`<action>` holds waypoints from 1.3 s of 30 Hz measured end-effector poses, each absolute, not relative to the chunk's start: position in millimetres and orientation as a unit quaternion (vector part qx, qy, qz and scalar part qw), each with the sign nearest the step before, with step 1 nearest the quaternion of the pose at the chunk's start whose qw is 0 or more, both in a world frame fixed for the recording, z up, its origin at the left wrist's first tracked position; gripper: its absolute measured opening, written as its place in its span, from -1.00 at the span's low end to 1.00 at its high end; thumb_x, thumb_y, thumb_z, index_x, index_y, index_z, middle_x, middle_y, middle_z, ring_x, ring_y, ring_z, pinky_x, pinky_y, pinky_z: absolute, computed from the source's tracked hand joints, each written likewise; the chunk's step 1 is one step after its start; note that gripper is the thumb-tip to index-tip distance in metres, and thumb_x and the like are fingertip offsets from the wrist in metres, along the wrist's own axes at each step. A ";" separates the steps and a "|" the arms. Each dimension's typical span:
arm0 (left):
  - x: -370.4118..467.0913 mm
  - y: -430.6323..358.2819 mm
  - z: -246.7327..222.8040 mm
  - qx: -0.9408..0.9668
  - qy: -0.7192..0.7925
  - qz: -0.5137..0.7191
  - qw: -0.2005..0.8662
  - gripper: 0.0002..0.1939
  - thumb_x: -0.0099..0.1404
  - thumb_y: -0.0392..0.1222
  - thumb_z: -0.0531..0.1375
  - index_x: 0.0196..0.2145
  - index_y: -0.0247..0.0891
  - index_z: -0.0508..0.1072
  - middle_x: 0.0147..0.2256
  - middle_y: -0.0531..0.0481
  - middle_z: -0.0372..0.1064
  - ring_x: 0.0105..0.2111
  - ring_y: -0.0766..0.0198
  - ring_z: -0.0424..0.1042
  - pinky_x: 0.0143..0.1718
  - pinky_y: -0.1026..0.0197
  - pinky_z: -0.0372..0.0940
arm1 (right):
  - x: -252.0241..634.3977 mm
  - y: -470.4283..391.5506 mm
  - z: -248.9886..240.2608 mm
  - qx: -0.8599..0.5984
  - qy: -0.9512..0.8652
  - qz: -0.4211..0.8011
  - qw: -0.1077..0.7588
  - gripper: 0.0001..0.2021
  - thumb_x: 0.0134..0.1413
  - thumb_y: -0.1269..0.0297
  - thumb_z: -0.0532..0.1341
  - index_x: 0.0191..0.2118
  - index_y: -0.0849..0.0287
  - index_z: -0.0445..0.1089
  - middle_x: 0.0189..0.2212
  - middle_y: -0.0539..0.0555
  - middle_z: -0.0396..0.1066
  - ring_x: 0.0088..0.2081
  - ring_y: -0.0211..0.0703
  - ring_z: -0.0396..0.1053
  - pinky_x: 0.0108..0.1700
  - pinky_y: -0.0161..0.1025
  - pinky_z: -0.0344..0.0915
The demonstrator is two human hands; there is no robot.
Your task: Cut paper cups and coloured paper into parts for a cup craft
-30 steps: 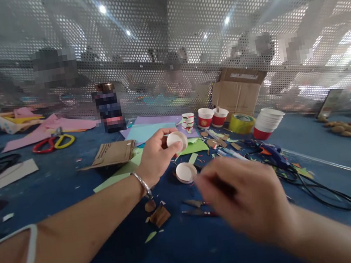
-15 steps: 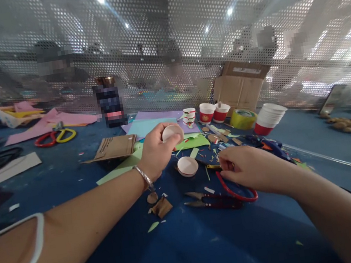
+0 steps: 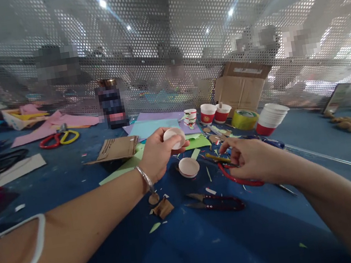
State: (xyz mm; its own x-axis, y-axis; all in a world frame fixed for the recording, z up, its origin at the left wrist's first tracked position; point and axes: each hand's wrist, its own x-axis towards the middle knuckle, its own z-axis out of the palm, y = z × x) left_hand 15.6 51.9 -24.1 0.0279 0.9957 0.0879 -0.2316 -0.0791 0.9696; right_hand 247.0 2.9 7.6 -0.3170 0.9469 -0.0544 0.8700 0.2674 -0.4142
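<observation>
My left hand grips a cut-down paper cup by its edge, thumb over the rim. Just below it, a second cut-down paper cup sits on the blue table, its pale inside facing up. My right hand is closed on scissors with one red and one yellow handle, held low over the table; their blades are partly hidden by the fingers. Nearer to me lie small thread snips with dark red handles. Brown and green scraps lie left of the snips.
Red-and-white paper cups, yellow tape and a cup stack stand at the back right. Coloured paper and folded cardboard lie behind my left hand. Another pair of scissors is at left. A perforated screen stands behind.
My right hand has taken hold of the red-and-yellow scissors and lifted them slightly, turning them away from the snips. The left hand still holds its cut-down cup, almost unmoved.
</observation>
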 end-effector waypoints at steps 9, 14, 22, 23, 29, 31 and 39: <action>16.9 49.4 -23.0 0.425 0.406 0.548 0.596 -0.82 0.14 -0.30 0.32 -0.32 -0.24 0.38 -0.33 -0.01 0.47 -0.37 0.21 0.56 -0.34 0.20 0.41 | 242.3 2.8 10.2 -0.558 -0.644 0.393 0.345 -0.56 -0.04 0.18 0.36 -0.01 0.20 0.42 -0.57 -0.06 0.36 -0.60 -0.29 0.28 -0.59 -0.32 0.21; 19.6 43.4 -19.2 0.432 0.408 0.536 0.600 -0.81 0.11 -0.32 0.32 -0.32 -0.26 0.39 -0.30 -0.03 0.46 -0.38 0.23 0.55 -0.38 0.23 0.38 | 230.8 -3.3 8.6 -0.493 -0.530 0.551 0.416 -0.67 -0.10 0.27 0.41 -0.16 0.22 0.46 -0.49 0.04 0.49 -0.56 -0.28 0.37 -0.56 -0.34 0.31; 21.4 38.1 -15.8 0.446 0.409 0.527 0.596 -0.80 0.09 -0.29 0.33 -0.32 -0.25 0.39 -0.33 -0.04 0.46 -0.46 0.27 0.49 -0.53 0.29 0.23 | 218.9 -6.3 5.5 -0.418 -0.423 0.615 0.517 -0.79 -0.08 0.29 0.45 -0.32 0.21 0.47 -0.44 0.01 0.46 -0.51 -0.33 0.39 -0.53 -0.42 0.34; 21.3 37.9 -15.9 0.449 0.412 0.526 0.593 -0.81 0.09 -0.28 0.32 -0.34 -0.24 0.40 -0.35 -0.02 0.44 -0.50 0.29 0.45 -0.57 0.29 0.17 | 218.0 -6.1 5.1 -0.411 -0.415 0.622 0.521 -0.78 -0.06 0.26 0.45 -0.31 0.21 0.48 -0.43 -0.01 0.44 -0.51 -0.36 0.37 -0.55 -0.44 0.31; 22.2 32.5 -12.0 0.455 0.408 0.531 0.587 -0.87 0.15 -0.24 0.26 -0.32 -0.18 0.38 -0.44 0.08 0.33 -0.64 0.44 0.21 -0.66 0.32 -0.02 | 216.1 -7.2 8.2 -0.398 -0.381 0.668 0.501 -0.70 0.02 0.03 0.40 -0.28 0.17 0.48 -0.44 -0.03 0.38 -0.52 -0.38 0.30 -0.56 -0.48 0.30; 23.0 30.2 -10.3 0.457 0.386 0.518 0.611 -0.86 0.17 -0.23 0.23 -0.28 -0.18 0.37 -0.42 0.07 0.32 -0.60 0.42 0.26 -0.64 0.32 0.02 | 216.1 -7.5 10.2 -0.395 -0.378 0.669 0.502 -0.70 0.01 0.02 0.39 -0.30 0.15 0.47 -0.40 -0.01 0.42 -0.48 -0.35 0.36 -0.51 -0.47 0.35; 26.2 28.5 -11.7 0.442 0.321 0.476 0.689 -0.64 0.03 -0.40 0.13 -0.16 -0.22 0.32 -0.34 0.01 0.33 -0.44 0.32 0.39 -0.47 0.29 0.22 | 220.9 -3.2 8.3 -0.391 -0.449 0.635 0.493 -0.65 0.07 -0.06 0.32 -0.17 0.09 0.46 -0.28 0.05 0.53 -0.44 -0.28 0.43 -0.47 -0.39 0.38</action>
